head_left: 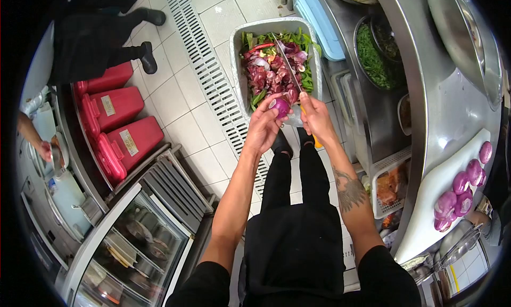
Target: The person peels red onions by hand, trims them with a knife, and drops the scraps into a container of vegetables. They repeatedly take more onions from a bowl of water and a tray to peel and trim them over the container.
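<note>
While left hand [263, 127] grips onion [280, 107], right hand [316, 118] knife [287, 65]; bin labels [129, 142] illegible.

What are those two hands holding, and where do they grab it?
The left hand holds a purple onion around its side with the fingertips. The right hand grips a knife by its yellow handle.

glossy red onion [280, 106], shiny metal knife blade [287, 65], matt plastic tub [238, 46]

Three red bins [114, 123] at nine o'clock. A floor drain [207, 67] runs from twelve toward centre. Peeled onions [460, 192] on a white board [420, 227] at three. Greens pot [372, 54] at one. Glass fridge [133, 243] at seven.
</note>
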Motion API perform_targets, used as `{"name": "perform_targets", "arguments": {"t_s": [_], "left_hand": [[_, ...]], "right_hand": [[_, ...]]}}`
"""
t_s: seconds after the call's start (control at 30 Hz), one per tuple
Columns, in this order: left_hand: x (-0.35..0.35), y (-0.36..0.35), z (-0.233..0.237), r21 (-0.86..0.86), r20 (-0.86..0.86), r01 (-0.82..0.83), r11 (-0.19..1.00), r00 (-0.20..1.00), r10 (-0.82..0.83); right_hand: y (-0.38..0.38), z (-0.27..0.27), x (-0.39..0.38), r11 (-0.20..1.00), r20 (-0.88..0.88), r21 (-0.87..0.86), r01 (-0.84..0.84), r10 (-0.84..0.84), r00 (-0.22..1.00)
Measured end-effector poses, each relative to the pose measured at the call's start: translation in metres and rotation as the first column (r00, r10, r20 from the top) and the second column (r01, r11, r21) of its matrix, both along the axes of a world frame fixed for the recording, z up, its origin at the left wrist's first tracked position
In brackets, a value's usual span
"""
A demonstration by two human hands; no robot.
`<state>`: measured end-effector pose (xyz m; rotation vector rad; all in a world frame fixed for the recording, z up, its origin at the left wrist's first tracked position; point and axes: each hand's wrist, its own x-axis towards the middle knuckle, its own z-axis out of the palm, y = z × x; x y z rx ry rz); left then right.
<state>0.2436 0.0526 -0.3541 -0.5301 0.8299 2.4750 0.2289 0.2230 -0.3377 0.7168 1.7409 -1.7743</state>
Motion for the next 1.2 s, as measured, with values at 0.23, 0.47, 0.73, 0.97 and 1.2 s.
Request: {"name": "perform_targets", "arguments": {"t_s": [0.23, 0.47, 0.73, 0.97, 1.2], "left_hand": [[-0.004, 0.002, 0.008, -0.308, 0.029, -0.105, 0.946, 0.992, 0.12], [-0.001, -0.009, 0.003, -0.198, 0.023, 0.004, 0.98, 1.0, 0.001], [-0.006, -0.001, 0.009, -0.336, 0.05, -0.065, 0.94, 0.995, 0.087], [-0.008, -0.01, 0.012, -0.221, -0.026, 0.031, 0.975, 0.999, -0.037], [-0.008, -0.015, 0.015, 0.051, -0.041, -0.022, 0.998, 0.999, 0.024]], "right_hand": [[0.016, 0.028, 0.014, 0.932, 0.094, -0.358, 0.061, -0.029, 0.995], [0.01, 0.029, 0.022, 0.875, 0.153, -0.483, -0.023, 0.111, 0.982], [0.007, 0.029, 0.019, 0.939, 0.084, -0.342, -0.033, 0.065, 0.994], [0.018, 0.021, -0.008, 0.955, 0.108, -0.287, 0.072, -0.043, 0.993], [0.022, 0.024, -0.016, 0.944, 0.11, -0.323, 0.064, -0.029, 0.993]]}}
